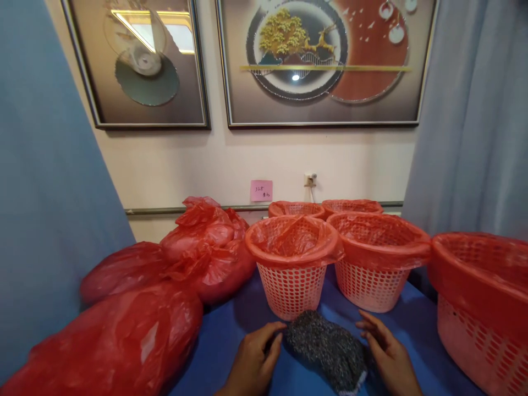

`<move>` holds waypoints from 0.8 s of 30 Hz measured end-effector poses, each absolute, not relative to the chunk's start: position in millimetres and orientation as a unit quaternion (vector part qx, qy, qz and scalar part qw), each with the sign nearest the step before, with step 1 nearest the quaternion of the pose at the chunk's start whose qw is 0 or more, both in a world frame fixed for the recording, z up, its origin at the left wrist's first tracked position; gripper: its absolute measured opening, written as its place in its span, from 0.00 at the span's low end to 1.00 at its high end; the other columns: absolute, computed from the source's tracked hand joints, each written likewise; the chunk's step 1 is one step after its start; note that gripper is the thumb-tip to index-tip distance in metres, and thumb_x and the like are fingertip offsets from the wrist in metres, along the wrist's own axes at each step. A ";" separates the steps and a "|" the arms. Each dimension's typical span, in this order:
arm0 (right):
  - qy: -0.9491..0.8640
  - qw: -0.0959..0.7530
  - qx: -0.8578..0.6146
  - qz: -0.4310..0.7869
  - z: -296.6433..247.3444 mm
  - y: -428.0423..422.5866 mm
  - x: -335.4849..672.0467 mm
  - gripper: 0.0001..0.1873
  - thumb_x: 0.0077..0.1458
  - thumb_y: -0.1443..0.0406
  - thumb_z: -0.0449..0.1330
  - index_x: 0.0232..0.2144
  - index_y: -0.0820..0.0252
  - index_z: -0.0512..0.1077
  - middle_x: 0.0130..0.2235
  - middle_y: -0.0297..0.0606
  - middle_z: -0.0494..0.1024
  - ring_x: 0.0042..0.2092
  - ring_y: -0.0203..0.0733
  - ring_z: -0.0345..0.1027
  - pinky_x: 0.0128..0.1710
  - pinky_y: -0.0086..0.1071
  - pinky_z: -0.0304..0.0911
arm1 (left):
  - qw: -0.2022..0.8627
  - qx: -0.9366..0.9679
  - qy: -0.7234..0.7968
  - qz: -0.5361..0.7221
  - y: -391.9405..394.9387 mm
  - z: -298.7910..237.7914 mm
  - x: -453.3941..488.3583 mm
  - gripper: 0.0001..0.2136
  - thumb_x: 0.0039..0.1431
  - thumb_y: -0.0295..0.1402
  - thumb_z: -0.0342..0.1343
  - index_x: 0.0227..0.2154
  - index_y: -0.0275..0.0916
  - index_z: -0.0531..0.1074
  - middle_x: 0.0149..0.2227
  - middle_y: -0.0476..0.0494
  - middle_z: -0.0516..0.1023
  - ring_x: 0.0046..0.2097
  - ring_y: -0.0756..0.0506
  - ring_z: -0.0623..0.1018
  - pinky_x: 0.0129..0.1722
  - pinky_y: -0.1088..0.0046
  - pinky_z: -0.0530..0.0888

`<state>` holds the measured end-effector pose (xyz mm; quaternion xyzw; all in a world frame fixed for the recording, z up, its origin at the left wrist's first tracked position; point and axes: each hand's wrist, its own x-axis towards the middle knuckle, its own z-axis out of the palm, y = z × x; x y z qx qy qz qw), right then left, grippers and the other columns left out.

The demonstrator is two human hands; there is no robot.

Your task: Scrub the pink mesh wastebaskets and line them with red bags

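Observation:
A dark grey, speckled knitted bundle point(324, 346) with a whitish edge at its lower right end lies on the blue cloth; whether it is a glove or a sock I cannot tell. At its left end is my left hand point(256, 357), thumb and forefinger apart, the forefinger's tip at or very near the knit. My right hand point(388, 352) is on the other side, fingers spread and loosely bent, a small gap from the bundle. Neither hand grips anything.
Pink perforated baskets point(292, 289) lined with red plastic bags stand behind the bundle, with another large basket point(482, 335) at right. Filled red bags point(124, 341) pile up at left on the blue-covered table point(223, 341). A wall with a pink note point(261, 191) closes the back.

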<state>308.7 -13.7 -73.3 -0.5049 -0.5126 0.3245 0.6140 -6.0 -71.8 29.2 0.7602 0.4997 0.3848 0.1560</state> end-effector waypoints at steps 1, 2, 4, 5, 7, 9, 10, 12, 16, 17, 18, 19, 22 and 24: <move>-0.531 0.621 -0.495 0.296 -62.1 -18.6 307.9 0.26 0.54 0.55 0.61 0.54 0.57 0.72 0.43 0.42 0.83 0.43 0.44 0.78 0.43 0.33 0.73 | 0.131 0.768 0.480 0.404 -76.1 41.6 -4.4 0.14 0.67 0.34 0.49 0.52 0.45 0.74 0.36 0.45 0.81 0.35 0.48 0.79 0.38 0.74 0.75; -0.550 0.631 -0.479 0.265 -47.7 -24.1 306.5 0.28 0.57 0.56 0.60 0.59 0.56 0.68 0.44 0.41 0.82 0.43 0.42 0.78 0.44 0.32 0.73 | 0.103 0.770 0.463 0.426 -80.2 55.3 -2.7 0.17 0.67 0.33 0.49 0.56 0.47 0.70 0.33 0.48 0.80 0.31 0.50 0.78 0.35 0.76 0.75; -0.586 0.654 -0.433 0.203 -11.4 -35.8 301.6 0.34 0.61 0.60 0.58 0.67 0.54 0.56 0.43 0.39 0.82 0.42 0.40 0.77 0.46 0.34 0.72 | 0.049 0.764 0.428 0.480 -86.8 85.3 1.3 0.24 0.67 0.31 0.50 0.65 0.49 0.59 0.27 0.53 0.75 0.26 0.52 0.73 0.29 0.79 0.73; -0.595 0.671 -0.408 0.170 8.7 -41.1 298.3 0.36 0.62 0.61 0.57 0.69 0.54 0.51 0.41 0.38 0.81 0.42 0.40 0.77 0.46 0.35 0.72 | 0.024 0.757 0.413 0.506 -89.0 100.3 3.5 0.28 0.67 0.30 0.50 0.68 0.49 0.54 0.26 0.55 0.73 0.25 0.53 0.72 0.28 0.80 0.72; -0.608 0.695 -0.362 0.128 48.2 -49.6 290.4 0.40 0.62 0.65 0.57 0.71 0.51 0.43 0.40 0.37 0.81 0.40 0.40 0.76 0.45 0.39 0.73 | -0.027 0.742 0.383 0.550 -91.1 127.0 8.1 0.33 0.66 0.28 0.51 0.70 0.49 0.46 0.27 0.55 0.72 0.27 0.53 0.73 0.30 0.79 0.74; -0.611 0.723 -0.310 0.093 82.6 -55.0 282.6 0.44 0.62 0.67 0.57 0.71 0.45 0.38 0.38 0.35 0.80 0.34 0.40 0.75 0.37 0.39 0.74 | -0.078 0.721 0.353 0.591 -91.1 147.5 11.9 0.37 0.65 0.27 0.53 0.71 0.48 0.41 0.28 0.54 0.74 0.29 0.52 0.75 0.33 0.77 0.76; -0.609 0.734 -0.287 0.082 97.3 -56.7 279.2 0.45 0.61 0.67 0.57 0.71 0.42 0.37 0.37 0.35 0.80 0.32 0.41 0.73 0.33 0.38 0.74 | -0.100 0.710 0.338 0.609 -90.8 155.5 13.6 0.39 0.64 0.26 0.54 0.71 0.48 0.38 0.28 0.54 0.74 0.29 0.52 0.75 0.33 0.76 0.76; -0.607 0.753 -0.244 0.067 122.4 -57.8 274.0 0.47 0.60 0.69 0.57 0.70 0.37 0.36 0.35 0.34 0.79 0.30 0.42 0.72 0.28 0.37 0.72 | -0.134 0.696 0.314 0.631 -89.5 168.4 16.4 0.42 0.64 0.26 0.55 0.71 0.49 0.34 0.28 0.54 0.74 0.28 0.52 0.74 0.32 0.76 0.76; -0.613 0.767 -0.181 0.057 161.0 -45.0 268.3 0.48 0.58 0.72 0.56 0.70 0.35 0.38 0.33 0.31 0.77 0.29 0.39 0.70 0.26 0.33 0.69 | -0.165 0.678 0.323 0.639 -79.2 191.1 20.8 0.44 0.62 0.27 0.56 0.71 0.47 0.32 0.28 0.56 0.73 0.27 0.53 0.72 0.31 0.76 0.75; -0.616 0.764 -0.181 0.061 168.7 -37.4 267.1 0.48 0.58 0.72 0.56 0.70 0.37 0.37 0.32 0.30 0.76 0.28 0.38 0.69 0.27 0.32 0.68 | -0.164 0.667 0.345 0.640 -73.4 196.8 21.0 0.44 0.62 0.28 0.56 0.71 0.46 0.32 0.27 0.57 0.72 0.26 0.53 0.72 0.32 0.75 0.75; -0.619 0.758 -0.193 0.070 175.4 -28.1 265.9 0.48 0.57 0.72 0.56 0.71 0.40 0.36 0.32 0.29 0.76 0.28 0.37 0.68 0.27 0.32 0.67 | -0.156 0.655 0.375 0.637 -66.1 202.2 20.3 0.44 0.61 0.28 0.56 0.71 0.44 0.31 0.27 0.57 0.72 0.26 0.53 0.72 0.33 0.75 0.75; -0.621 0.749 -0.213 0.084 181.1 -17.3 264.7 0.49 0.57 0.72 0.55 0.71 0.44 0.35 0.30 0.29 0.75 0.27 0.37 0.67 0.27 0.31 0.66 | -0.140 0.644 0.412 0.629 -57.4 207.2 18.9 0.45 0.61 0.29 0.56 0.71 0.42 0.31 0.26 0.57 0.72 0.26 0.53 0.72 0.33 0.75 0.75; -0.611 0.718 -0.308 0.130 190.7 18.7 261.7 0.50 0.52 0.73 0.53 0.72 0.55 0.35 0.26 0.27 0.74 0.24 0.36 0.66 0.26 0.29 0.64 | -0.076 0.615 0.524 0.584 -28.4 218.3 10.4 0.45 0.58 0.28 0.56 0.71 0.36 0.34 0.25 0.56 0.74 0.26 0.52 0.73 0.31 0.76 0.72; -0.604 0.700 -0.358 0.129 190.9 38.9 261.2 0.50 0.50 0.73 0.53 0.71 0.59 0.36 0.25 0.26 0.74 0.23 0.35 0.65 0.26 0.29 0.63 | -0.048 0.599 0.559 0.572 -13.4 221.6 4.0 0.45 0.56 0.28 0.56 0.71 0.35 0.36 0.24 0.55 0.74 0.26 0.51 0.74 0.30 0.76 0.70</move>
